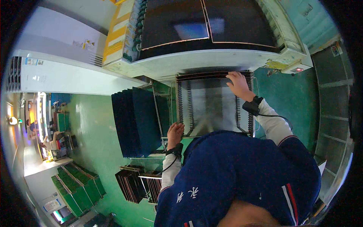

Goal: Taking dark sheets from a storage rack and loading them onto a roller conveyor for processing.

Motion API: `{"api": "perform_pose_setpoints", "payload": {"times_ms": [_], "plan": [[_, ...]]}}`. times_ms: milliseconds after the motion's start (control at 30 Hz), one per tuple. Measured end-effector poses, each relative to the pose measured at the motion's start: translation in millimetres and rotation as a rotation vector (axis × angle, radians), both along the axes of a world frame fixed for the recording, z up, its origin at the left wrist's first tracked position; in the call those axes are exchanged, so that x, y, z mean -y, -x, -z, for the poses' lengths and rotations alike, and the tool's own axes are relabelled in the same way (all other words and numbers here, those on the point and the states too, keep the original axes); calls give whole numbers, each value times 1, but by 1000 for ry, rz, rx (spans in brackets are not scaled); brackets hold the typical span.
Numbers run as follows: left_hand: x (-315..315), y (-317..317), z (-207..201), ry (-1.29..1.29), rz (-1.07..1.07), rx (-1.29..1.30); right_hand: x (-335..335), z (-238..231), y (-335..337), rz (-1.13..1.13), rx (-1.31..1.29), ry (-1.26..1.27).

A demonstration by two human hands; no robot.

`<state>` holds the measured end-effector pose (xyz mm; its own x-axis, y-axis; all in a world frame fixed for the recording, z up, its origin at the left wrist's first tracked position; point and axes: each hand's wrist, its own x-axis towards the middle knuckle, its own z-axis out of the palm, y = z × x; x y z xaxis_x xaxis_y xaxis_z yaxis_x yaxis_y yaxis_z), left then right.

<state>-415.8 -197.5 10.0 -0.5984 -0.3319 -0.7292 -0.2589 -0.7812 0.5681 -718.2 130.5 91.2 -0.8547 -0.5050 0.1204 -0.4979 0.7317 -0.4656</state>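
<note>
A slotted rack (247,119) with coil-like dividers along its sides stands in front of me. Thin dark panels with copper-coloured edges (204,77) stand upright at its far end. My right hand (238,85) is over the right part of these panels' top edges, its fingers stretched out; whether they touch is hard to tell. At the rack's near left side, my left hand (174,134) rests by the side rail with its fingers loosely bent and apart, and no object shows in it. Both wrists wear dark bands with cables.
Beyond the rack is a roller conveyor machine (162,62) carrying large dark panels (174,22). To the left stand dark blue sheets (136,123) in a rack, with copper-edged panels (130,185) nearer. Green stacks (77,185) sit lower left; a grey framed partition (334,113) runs along the right.
</note>
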Motion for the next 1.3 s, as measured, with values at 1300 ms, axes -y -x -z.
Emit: {"api": "perform_pose_setpoints", "payload": {"times_ms": [1300], "plan": [[0,-7,13,57,14,-141,25,32,26,-273,-163,-254]]}}
